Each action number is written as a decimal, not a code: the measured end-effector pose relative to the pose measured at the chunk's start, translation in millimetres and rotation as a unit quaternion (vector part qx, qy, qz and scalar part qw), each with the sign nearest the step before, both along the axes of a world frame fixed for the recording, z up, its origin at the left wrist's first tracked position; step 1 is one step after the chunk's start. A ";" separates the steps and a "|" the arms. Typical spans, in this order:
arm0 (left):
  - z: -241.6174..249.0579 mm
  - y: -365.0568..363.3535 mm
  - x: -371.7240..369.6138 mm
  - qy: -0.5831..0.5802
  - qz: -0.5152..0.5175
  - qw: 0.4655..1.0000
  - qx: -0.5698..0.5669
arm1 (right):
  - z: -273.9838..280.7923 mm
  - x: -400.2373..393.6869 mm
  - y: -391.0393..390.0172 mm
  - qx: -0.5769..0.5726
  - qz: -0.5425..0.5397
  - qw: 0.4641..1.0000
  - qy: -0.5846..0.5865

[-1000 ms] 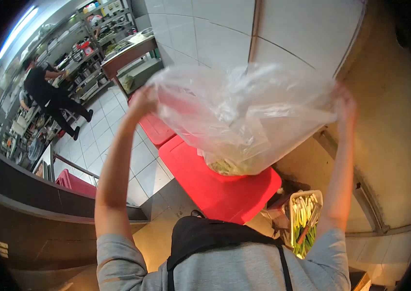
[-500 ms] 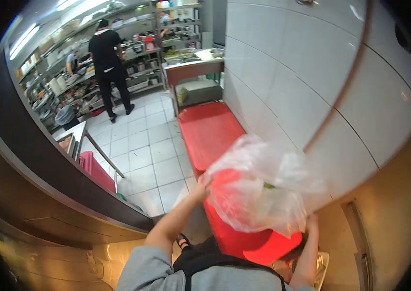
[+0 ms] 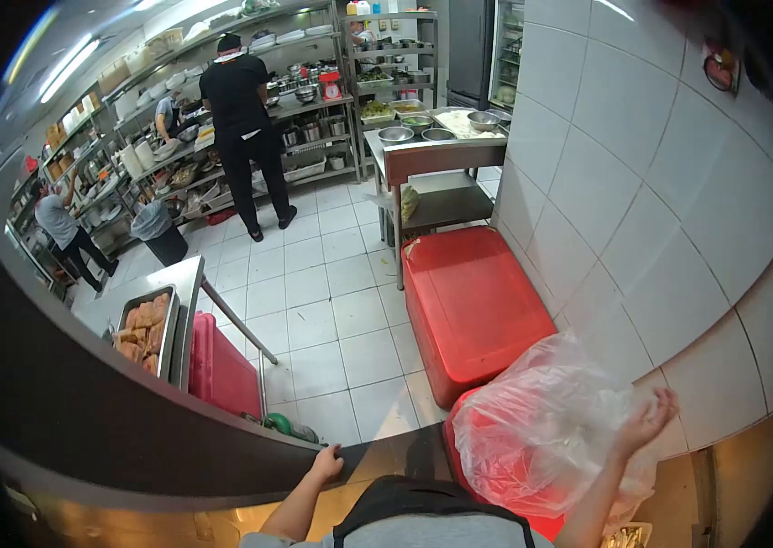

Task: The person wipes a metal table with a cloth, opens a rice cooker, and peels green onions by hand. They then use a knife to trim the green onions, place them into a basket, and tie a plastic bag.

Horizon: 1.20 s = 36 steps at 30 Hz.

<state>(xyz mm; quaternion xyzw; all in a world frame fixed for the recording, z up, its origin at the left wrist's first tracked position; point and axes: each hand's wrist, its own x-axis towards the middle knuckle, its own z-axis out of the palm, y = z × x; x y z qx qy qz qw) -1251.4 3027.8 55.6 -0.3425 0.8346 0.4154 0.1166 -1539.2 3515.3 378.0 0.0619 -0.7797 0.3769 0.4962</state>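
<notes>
A clear plastic bag (image 3: 532,416) lies crumpled over a red lidded bin just in front of me, with something pale and greenish showing dimly inside. Raised over the bag's right side is my right hand (image 3: 649,422), its fingers loosely bent and apart, holding nothing. My left hand (image 3: 327,462) hangs out to the left, apart from the bag, near the dark doorway edge. Its thumb and forefinger stretch outward and nothing shows in it; the other fingers are partly hidden. A second red bin (image 3: 478,310) stands just beyond the bag.
At left, a metal table (image 3: 187,283) holds a tray of wrapped orange-brown food (image 3: 144,329); a pink bin (image 3: 219,370) stands below. A table with metal bowls (image 3: 395,135) is beyond the red bins. Co-workers (image 3: 242,128) stand near shelves. A tiled wall (image 3: 605,183) borders the right.
Both hands have let go of the plastic bag, which now rests lower on the near red bin. My left hand moved left, my right hand rose, and the view shifted toward the kitchen.
</notes>
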 end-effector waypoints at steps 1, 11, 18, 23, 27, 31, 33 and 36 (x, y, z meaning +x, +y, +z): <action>-5.8 -5.0 -16.3 0.018 0.017 1.000 0.019 | -9.9 -12.0 -27.9 0.000 0.048 0.999 -0.004; 5.7 -72.3 -108.5 0.009 0.060 0.983 0.174 | -234.8 -117.1 -152.6 0.405 0.366 0.574 -0.611; -42.1 -120.0 -41.4 -0.062 0.301 0.946 0.098 | -139.3 -243.9 -317.9 0.496 0.338 0.603 -0.525; -25.5 -108.8 -40.7 -0.215 0.144 0.965 0.050 | -131.4 -299.1 -449.4 0.419 0.489 0.651 -0.402; -37.5 -158.6 -70.8 -0.229 0.145 0.957 0.101 | -140.3 -311.6 -526.0 0.441 0.537 0.586 -0.416; -39.8 -264.4 -150.0 -0.193 0.130 0.968 0.096 | -149.1 -345.9 -556.7 0.487 0.509 0.508 -0.495; -47.8 -330.7 -197.1 -0.179 0.139 0.968 0.108 | -139.2 -373.9 -570.7 0.445 0.471 0.596 -0.474; -98.2 -441.5 -267.3 -0.159 0.048 0.986 -0.030 | -97.9 -402.2 -582.0 0.393 0.392 0.700 -0.450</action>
